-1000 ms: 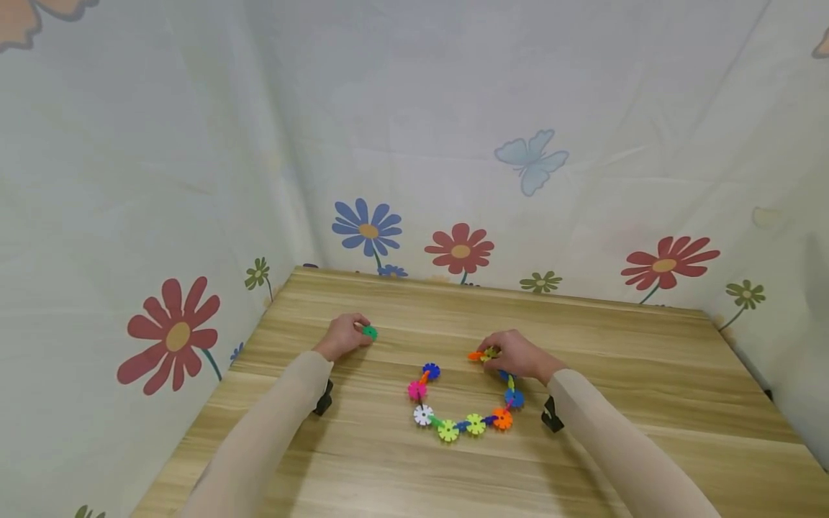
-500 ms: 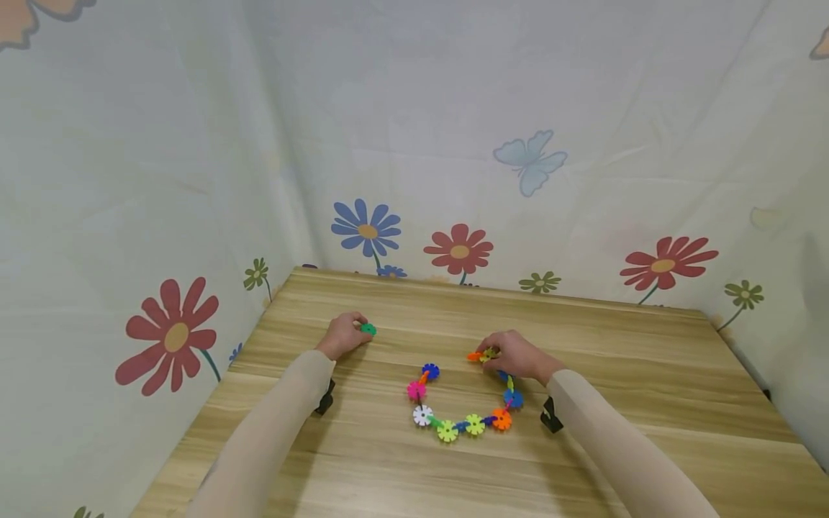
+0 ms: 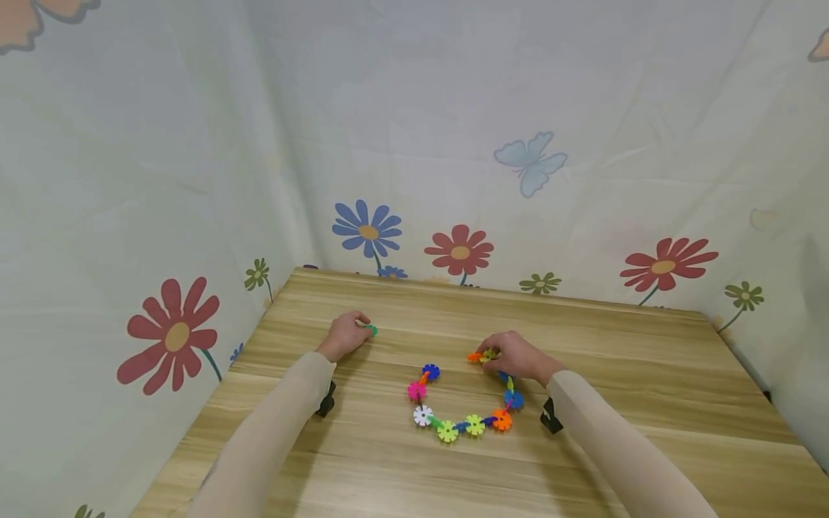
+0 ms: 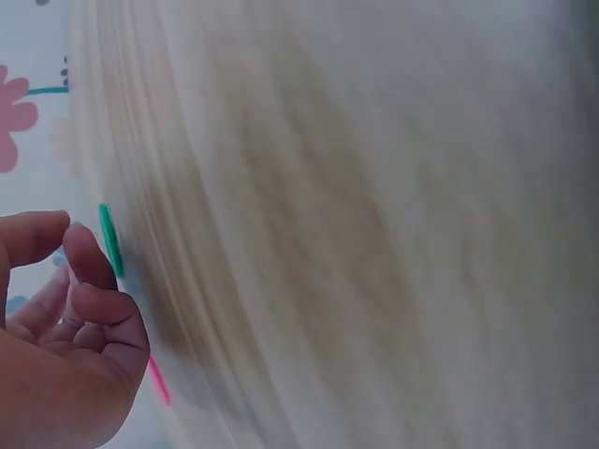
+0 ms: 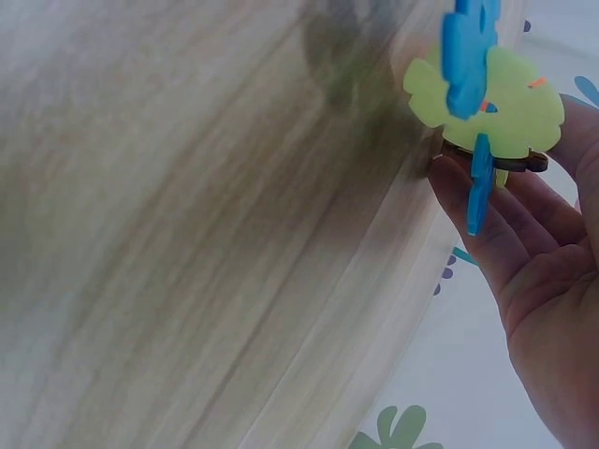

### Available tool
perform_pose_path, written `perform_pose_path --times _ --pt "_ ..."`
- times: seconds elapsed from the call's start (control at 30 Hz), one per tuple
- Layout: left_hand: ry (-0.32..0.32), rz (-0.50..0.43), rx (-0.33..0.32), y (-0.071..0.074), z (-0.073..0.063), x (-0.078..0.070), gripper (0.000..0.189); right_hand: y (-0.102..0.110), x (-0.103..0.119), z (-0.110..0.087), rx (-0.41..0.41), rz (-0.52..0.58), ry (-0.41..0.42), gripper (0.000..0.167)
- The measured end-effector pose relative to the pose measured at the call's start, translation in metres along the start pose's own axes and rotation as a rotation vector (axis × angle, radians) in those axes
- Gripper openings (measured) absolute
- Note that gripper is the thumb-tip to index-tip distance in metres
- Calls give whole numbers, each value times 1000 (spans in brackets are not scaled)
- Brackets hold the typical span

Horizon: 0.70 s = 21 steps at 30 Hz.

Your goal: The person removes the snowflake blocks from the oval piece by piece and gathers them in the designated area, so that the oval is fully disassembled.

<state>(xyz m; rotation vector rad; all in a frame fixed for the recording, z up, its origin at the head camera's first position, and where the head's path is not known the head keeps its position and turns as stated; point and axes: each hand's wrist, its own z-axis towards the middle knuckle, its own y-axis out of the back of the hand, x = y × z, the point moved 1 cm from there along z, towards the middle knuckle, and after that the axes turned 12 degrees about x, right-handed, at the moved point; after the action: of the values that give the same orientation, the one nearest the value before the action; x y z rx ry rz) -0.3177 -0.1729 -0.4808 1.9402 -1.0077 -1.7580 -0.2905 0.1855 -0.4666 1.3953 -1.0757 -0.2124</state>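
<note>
A green notched disc [image 4: 110, 239] is pinched between the thumb and fingers of the left hand [image 3: 345, 336]; in the head view it is mostly hidden by the fingertips, and in the left wrist view it is seen only edge-on. A pink edge [image 4: 159, 382] is half covered by the same hand; whether it is touched by the palm cannot be told.

A chain of notched discs [image 3: 443, 432] is laid on the wood-grain table [image 3: 414, 478] in an open ring, in front of and between the hands. Its right end is gripped by the right hand [image 3: 514, 355], by which part of the links is hidden; an orange disc [image 3: 475, 357] is seen jutting past the fingertips. In the right wrist view, a yellow-green disc [image 5: 519, 122] is partly blocked by a blue disc [image 5: 466, 61], cut off at the top edge, and a brown disc [image 5: 510, 159] is shown as a thin rim beneath.

The chain's free left end is formed by a dark blue disc [image 3: 431, 372]. The forearms are cut off by the lower edge of the head view.
</note>
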Motion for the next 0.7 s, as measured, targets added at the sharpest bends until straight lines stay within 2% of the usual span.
perform_pose_path --times 0.17,0.43,0.7 --pt "-35 -8 3 -5 2 -9 16 0 -1 1 -2 -9 -1 23" --pt "-81 -78 103 -20 5 -25 13 0 0 3 11 -11 -37 24" --pt "-110 -108 156 -35 6 -39 14 -1 2 4 22 14 -66 28"
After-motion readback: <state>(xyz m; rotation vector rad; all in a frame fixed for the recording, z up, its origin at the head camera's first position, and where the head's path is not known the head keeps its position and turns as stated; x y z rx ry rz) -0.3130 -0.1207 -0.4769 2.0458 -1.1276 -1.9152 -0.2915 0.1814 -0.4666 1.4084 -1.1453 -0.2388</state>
